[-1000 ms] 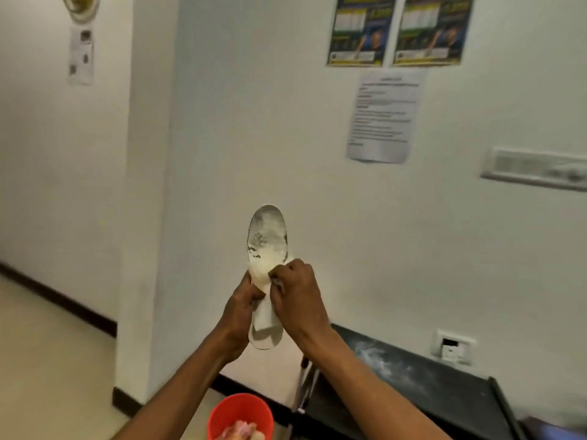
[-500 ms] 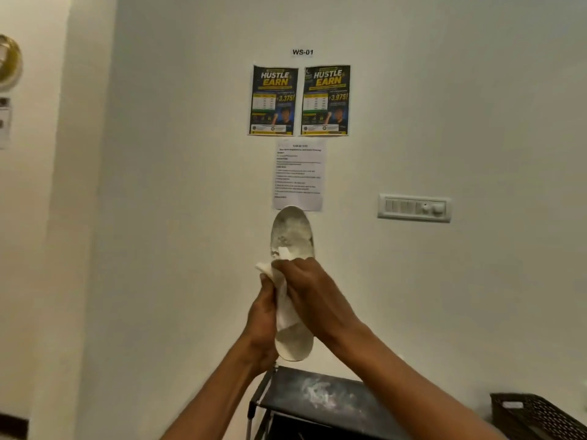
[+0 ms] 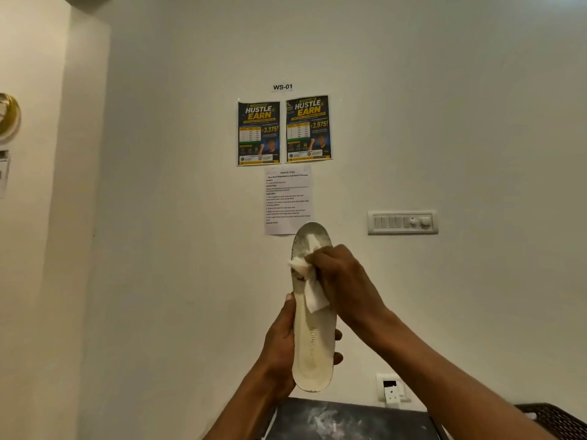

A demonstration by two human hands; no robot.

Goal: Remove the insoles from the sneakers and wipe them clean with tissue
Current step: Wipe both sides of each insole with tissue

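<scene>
**A:** White tissue (image 3: pixel 313 293) is bunching under our right grip (image 3: pixel 343 281). Its fingers are curling round the wad and pressing it onto the toe half of the insole (image 3: pixel 313 347).

**B:** And our left grip (image 3: pixel 279 354) is clasping the heel half, with the thumb lying along one edge and fingertips showing past the other. We are holding the insole upright in the air, toe up, above the dark bench (image 3: pixel 349 420).

**A:** So the insole is already out of its sneaker. We are judging this to be the wiping step, with the grey smudges near the toe getting the attention.

**B:** Agreed. The heel half is looking paler, while marks are showing around the tissue.

**A:** Next we are likely needing firm strokes over the toe, with the left grip bracing so the insole is not bending away. A fresh fold of tissue may help too.

**B:** No sneakers are showing, so we cannot tell whether the other insole is done. Further out, a printed sheet (image 3: pixel 287 198) and a switch panel (image 3: pixel 402 222) are hanging on the wall. A socket (image 3: pixel 391 389) is sitting just above the bench.
</scene>
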